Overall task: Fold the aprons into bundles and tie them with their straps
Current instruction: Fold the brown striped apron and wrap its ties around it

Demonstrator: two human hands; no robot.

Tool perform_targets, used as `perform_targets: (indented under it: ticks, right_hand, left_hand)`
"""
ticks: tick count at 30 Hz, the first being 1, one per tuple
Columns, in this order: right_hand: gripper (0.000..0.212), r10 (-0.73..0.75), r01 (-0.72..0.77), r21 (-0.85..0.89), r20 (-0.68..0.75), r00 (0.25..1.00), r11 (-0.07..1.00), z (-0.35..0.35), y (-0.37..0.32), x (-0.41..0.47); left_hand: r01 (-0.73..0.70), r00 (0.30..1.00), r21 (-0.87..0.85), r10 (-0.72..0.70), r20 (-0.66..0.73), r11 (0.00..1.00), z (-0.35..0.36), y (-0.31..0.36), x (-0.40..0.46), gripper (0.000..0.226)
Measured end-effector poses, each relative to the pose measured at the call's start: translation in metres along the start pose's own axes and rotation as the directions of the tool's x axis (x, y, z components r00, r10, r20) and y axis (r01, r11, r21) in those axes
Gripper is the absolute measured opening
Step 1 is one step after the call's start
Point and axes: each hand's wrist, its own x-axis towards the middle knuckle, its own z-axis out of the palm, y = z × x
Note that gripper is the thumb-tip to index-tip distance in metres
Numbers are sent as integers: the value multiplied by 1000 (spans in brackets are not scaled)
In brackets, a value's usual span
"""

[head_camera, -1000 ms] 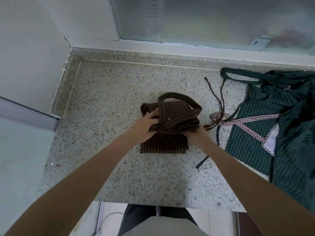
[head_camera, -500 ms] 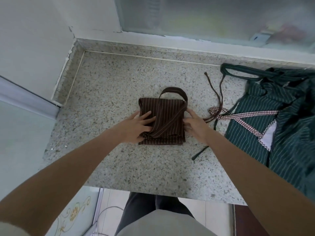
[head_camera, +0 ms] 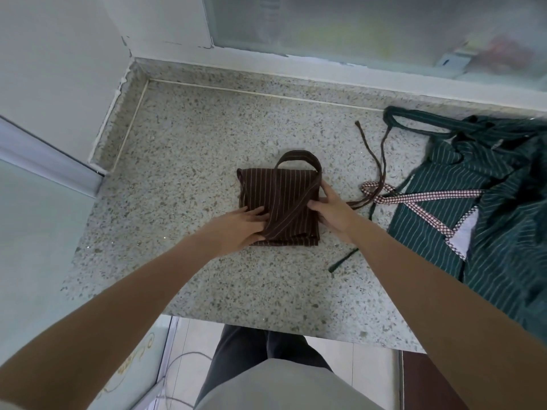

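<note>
Since a second ago, we are seeing the brown apron bundle [head_camera: 279, 207] pressed down flat where its upper fold was lifted, and both hands are shifting out toward its edges.

Starting with the biggest thing, the speckled stone bench [head_camera: 192, 161] is carrying everything. At its right side a green striped apron [head_camera: 485, 220] is lying unfolded, its checked strap [head_camera: 414, 198] trailing left toward the bundle.

In the middle, the brown apron bundle is sitting as a compact square, its neck loop [head_camera: 299, 158] arching past the far edge and a wide strap crossing its top on a diagonal. Thin brown ties [head_camera: 381, 152] are running off to the right, loose on the bench.

Our left hand [head_camera: 239, 229] is resting on the near left corner, fingers fairly straight, pressing the fold down. Our right hand [head_camera: 331, 211] is at the right edge, fingers curled; its grip appears to be closing on the edge of the cloth, where the ties are leaving.

To do this step well, we are judging it best to keep the left palm's weight on the bundle, draw the ties snug around it, and knot before easing off, or the folds may spring open.
</note>
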Motion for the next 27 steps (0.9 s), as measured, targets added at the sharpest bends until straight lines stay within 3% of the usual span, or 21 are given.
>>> perform_targets:
  ticks: [2, 6, 12, 16, 18, 20, 22, 23, 25, 27]
  right_hand:
    - [86, -37, 38, -83, 13, 999, 996, -1, 3, -2]
    - [102, -98, 93, -262, -6, 995, 960, 2, 11, -4]
    - [101, -138, 114, -380, -38, 990, 918, 6, 17, -4]
    - [97, -147, 117, -472, -25, 989, 874, 7, 19, -1]
    - [90, -153, 58, -606, -107, 982, 793, 16, 16, -3]
    - [80, -294, 64, -675, -232, 927, 735, 26, 18, -10]
    - [67, -399, 175, -609, -253, 881, 774, 34, 16, -24]
    - [61, -366, 215, -488, -237, 900, 846, 36, 15, -29]
    - [52, -151, 143, -55, -219, 964, 988, 46, 10, -37]
    - [48, 15, 24, 186, -205, 979, 982, 54, 8, -39]
  left_hand:
    - [30, 986, 121, -48, 157, 992, 0, 3, 0, 45]
    - [9, 976, 270, -67, 207, 963, -7, 14, 2, 46]
    - [-105, 973, 348, 25, 228, 931, 1, 20, -11, 30]
    - [-131, 953, 441, -9, 302, 888, 3, 22, -16, 41]
    - [-131, 945, 451, -26, 325, 883, 2, 23, -16, 42]
    - [-127, 941, 443, -34, 337, 887, 1, 21, -16, 43]
    - [-101, 939, 416, -51, 339, 904, 0, 21, -15, 47]
    - [-78, 940, 386, -61, 336, 919, -2, 23, -13, 49]
    - [-42, 951, 292, -51, 305, 955, -9, 28, -11, 49]
    - [-22, 977, 199, -21, 210, 980, -16, 32, -9, 47]
